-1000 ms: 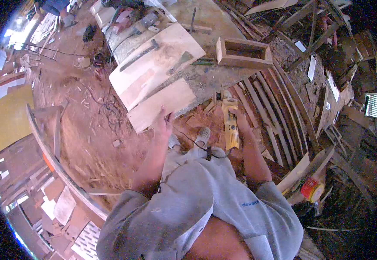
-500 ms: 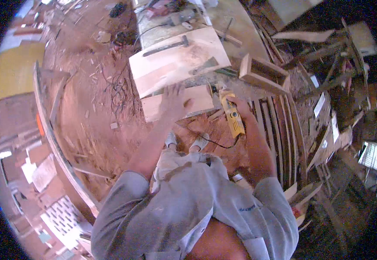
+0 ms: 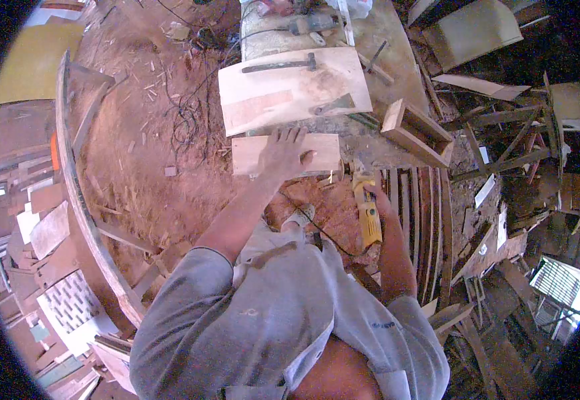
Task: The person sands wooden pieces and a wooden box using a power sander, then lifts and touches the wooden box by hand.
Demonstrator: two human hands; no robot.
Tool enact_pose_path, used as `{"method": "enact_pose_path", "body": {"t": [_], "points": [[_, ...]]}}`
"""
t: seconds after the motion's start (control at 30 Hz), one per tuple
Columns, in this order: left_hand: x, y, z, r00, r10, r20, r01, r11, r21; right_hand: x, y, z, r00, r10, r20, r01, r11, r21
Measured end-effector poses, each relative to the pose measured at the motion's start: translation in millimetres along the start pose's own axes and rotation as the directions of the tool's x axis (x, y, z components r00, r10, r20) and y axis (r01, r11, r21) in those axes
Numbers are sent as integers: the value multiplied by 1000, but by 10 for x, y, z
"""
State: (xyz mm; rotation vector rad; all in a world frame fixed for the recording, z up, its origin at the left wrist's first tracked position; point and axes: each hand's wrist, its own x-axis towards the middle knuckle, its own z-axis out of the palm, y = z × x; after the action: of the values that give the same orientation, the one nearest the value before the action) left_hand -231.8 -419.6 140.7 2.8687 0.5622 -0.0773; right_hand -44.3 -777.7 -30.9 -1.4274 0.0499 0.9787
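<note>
My left hand [image 3: 283, 155] lies over a pale wooden piece [image 3: 246, 155], fingers spread across its top and thumb out to the right. This piece sits at the near end of the bench, and nail-like specks dot its edge. In my right hand [image 3: 382, 200] is a yellow angle grinder [image 3: 369, 217], its body pointing back towards me. The grinder's head is just right of the wooden piece, and I cannot tell whether they touch. A small bright spot shows by the piece's lower right edge.
On the bench lies a wide pale board [image 3: 256, 100] carrying a hammer [image 3: 280, 66]. Right of it stands an open wooden box frame [image 3: 416, 133]. Long slats [image 3: 430, 227] are stacked at my right. A cable [image 3: 186, 127] coils on the dusty floor, left.
The grinder and my right hand have come lower and slightly right in view. My left hand and the wooden piece appear shifted right as the camera view moved.
</note>
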Motion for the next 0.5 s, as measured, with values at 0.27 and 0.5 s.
{"method": "enact_pose_path", "body": {"t": [0.27,0.5], "points": [[-17,-27,55,999,24,-32,-23,1000,20,-290,-135,157,987,157,-40,-160,982,-100],[-81,-258,232,963,127,-237,-153,983,-96,80,-1299,996,979,-153,134,189,927,-324]]}}
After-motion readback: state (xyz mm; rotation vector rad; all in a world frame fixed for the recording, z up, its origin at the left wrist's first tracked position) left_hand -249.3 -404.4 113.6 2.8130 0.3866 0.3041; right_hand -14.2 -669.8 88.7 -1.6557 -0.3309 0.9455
